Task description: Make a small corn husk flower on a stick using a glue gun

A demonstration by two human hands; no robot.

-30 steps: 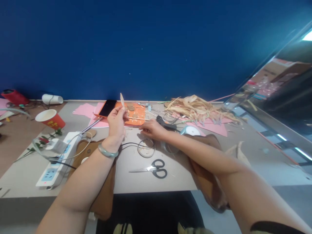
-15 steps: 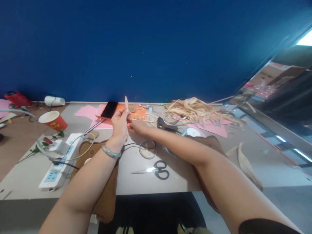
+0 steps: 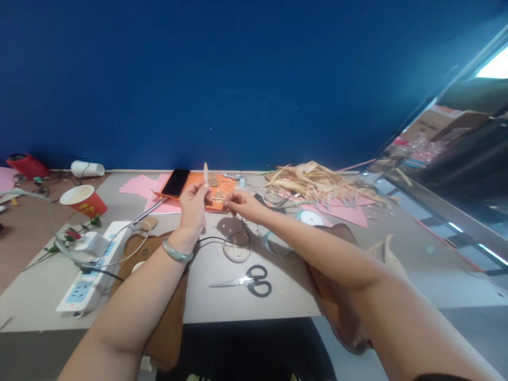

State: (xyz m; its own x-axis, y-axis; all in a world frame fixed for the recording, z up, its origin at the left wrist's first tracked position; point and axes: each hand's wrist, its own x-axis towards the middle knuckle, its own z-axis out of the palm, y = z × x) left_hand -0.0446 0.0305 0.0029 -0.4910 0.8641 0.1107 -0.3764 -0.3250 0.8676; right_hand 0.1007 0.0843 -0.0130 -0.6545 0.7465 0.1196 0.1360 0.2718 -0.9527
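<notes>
Up over the orange sheet, my left hand (image 3: pixel 194 203) pinches a small pale piece of dried husk (image 3: pixel 206 173) cut like a pointed petal. It stands upright above the thumb and fingertips. To the right, a short gap away, is my right hand (image 3: pixel 243 205), its fingers curled together; whether anything is in them is too small to make out. A black tool resembling a glue gun (image 3: pixel 260 199) is mostly hidden behind the right hand. Nearer me lie scissors (image 3: pixel 246 282) with dark handles, blades pointing left, and a round ring-like disc (image 3: pixel 237 248).
A heap of dried husks (image 3: pixel 317 182) lies at the back right on pink paper (image 3: pixel 353 211). A phone (image 3: pixel 175 183) rests on the orange sheet (image 3: pixel 228 186). Leftward are a white power strip (image 3: pixel 81 291), a red paper cup (image 3: pixel 84 201) and cables. Behind rises a blue panel (image 3: pixel 238 79).
My right hand has drawn away from the left hand, slightly to the right, opening a gap between them. The left hand still pinches the husk piece. The view has shifted slightly.
</notes>
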